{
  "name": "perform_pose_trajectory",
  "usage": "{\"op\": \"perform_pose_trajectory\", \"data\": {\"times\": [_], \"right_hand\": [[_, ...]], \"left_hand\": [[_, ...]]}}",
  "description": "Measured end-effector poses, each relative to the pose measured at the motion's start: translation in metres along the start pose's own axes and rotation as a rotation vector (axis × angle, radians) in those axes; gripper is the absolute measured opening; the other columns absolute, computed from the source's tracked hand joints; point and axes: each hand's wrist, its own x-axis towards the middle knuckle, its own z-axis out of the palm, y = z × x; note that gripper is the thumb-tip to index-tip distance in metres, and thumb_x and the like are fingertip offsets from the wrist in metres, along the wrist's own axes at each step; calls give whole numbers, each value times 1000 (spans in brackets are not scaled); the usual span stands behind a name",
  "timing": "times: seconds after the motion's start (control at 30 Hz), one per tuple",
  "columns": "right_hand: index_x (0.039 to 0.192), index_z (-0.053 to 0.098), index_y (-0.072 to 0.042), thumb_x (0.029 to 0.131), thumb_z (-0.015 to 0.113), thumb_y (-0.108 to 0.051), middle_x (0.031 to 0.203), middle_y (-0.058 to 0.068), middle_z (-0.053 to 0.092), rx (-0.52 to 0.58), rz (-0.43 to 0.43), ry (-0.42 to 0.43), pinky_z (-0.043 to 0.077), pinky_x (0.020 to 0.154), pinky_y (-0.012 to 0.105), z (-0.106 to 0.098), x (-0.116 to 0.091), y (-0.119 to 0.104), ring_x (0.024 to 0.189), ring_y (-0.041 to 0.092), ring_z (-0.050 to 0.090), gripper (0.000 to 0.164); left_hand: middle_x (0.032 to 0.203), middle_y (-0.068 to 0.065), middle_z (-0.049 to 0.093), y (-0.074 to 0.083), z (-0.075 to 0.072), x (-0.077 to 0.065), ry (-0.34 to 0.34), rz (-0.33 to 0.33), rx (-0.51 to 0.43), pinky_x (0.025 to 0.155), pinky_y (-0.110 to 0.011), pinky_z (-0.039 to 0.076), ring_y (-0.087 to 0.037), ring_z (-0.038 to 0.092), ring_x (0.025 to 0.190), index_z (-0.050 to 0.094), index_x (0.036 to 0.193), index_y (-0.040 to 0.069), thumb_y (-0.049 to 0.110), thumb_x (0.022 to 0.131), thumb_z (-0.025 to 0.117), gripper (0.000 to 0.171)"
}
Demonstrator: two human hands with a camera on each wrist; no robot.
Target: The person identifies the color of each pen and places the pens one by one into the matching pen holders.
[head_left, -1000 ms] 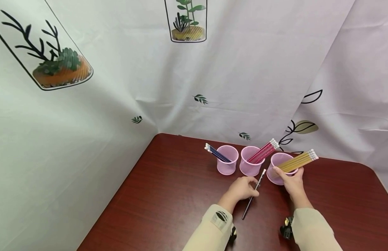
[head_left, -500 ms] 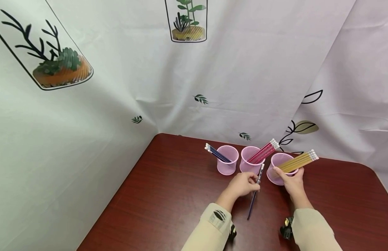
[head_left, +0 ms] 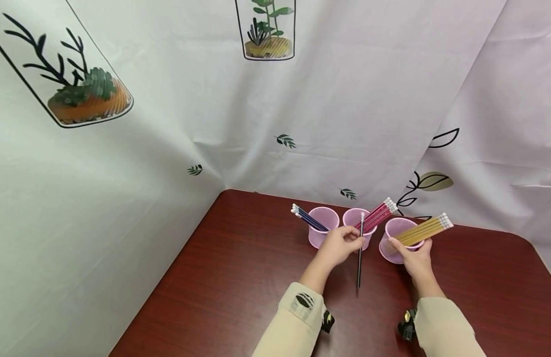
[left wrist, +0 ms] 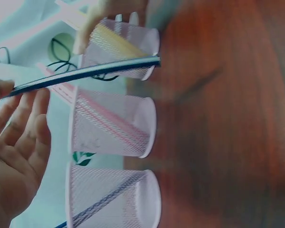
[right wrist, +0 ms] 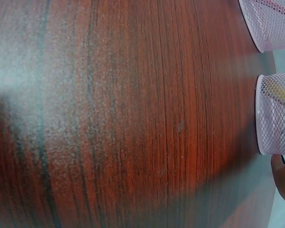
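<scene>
Between thumb and fingertips my left hand [head_left: 339,245] pinches a dark blue pencil [head_left: 359,265], white eraser end up, lifted off the table in front of the middle cup. In the left wrist view the pencil [left wrist: 92,71] crosses in front of the cups. My right hand [head_left: 416,259] grips the right pink mesh cup [head_left: 386,248], which holds yellow pencils [head_left: 424,229]. Pink pencils [head_left: 378,215] lean in the middle cup [head_left: 352,216]. Dark blue pencils [head_left: 307,216] lean left in the left cup [head_left: 317,240].
The three cups stand in a row near the back edge of the dark red wooden table [head_left: 240,277]. A white printed cloth [head_left: 240,119] hangs behind and to the left of the table.
My left hand has lifted the dark blue pencil off the table and carried it up and left toward the middle cup, turning it more upright. The right hand stays on its cup.
</scene>
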Motion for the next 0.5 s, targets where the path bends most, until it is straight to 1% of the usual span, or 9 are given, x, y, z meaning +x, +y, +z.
{"op": "perform_pose_trajectory", "data": {"times": [0.1,0.17,0.2,0.3,0.37,0.43,0.5], "right_hand": [[127,9,-23,63,70,-38,125,12,22,-2,-2,0,11,96,33,0,-2,-3,115,20,18,90],[127,10,-23,62,70,-38,125,12,22,-4,1,-1,11,96,33,0,-3,-4,115,20,18,90],[127,9,-23,63,70,-39,126,13,21,-5,-1,-5,11,96,34,0,-4,-5,116,21,18,90],[127,9,-23,62,70,-40,125,13,22,-9,2,-6,11,96,34,1,-4,-5,116,21,18,91],[127,9,-23,62,70,-40,126,13,22,-12,1,-2,11,96,34,0,-4,-5,116,21,18,91],[127,10,-24,62,70,-40,125,12,23,-15,-1,9,11,96,33,0,-3,-4,115,21,19,90],[127,10,-23,62,70,-39,126,13,23,-14,-6,15,12,96,33,0,-3,-4,115,21,19,90]], "left_hand": [[68,0,59,5,-10,3,95,64,-77,51,-14,42,0,49,55,58,89,7,10,73,63,17],[69,-4,60,12,-17,3,167,97,-121,51,-16,43,-4,51,55,56,94,6,7,74,62,21],[70,-5,60,17,-21,2,205,105,-133,51,-16,43,-5,52,56,55,95,6,7,74,61,21],[74,-10,59,30,-33,0,306,144,-172,54,-20,44,-12,53,59,53,94,0,4,75,60,20],[76,-12,58,36,-39,0,369,163,-183,57,-22,45,-13,54,62,53,93,-1,3,75,59,19],[78,-13,57,36,-44,1,416,184,-210,59,-24,46,-15,55,64,52,93,-3,3,76,58,19],[79,-13,57,36,-48,3,461,197,-237,60,-25,46,-16,55,66,51,93,-3,3,77,58,19]]}}
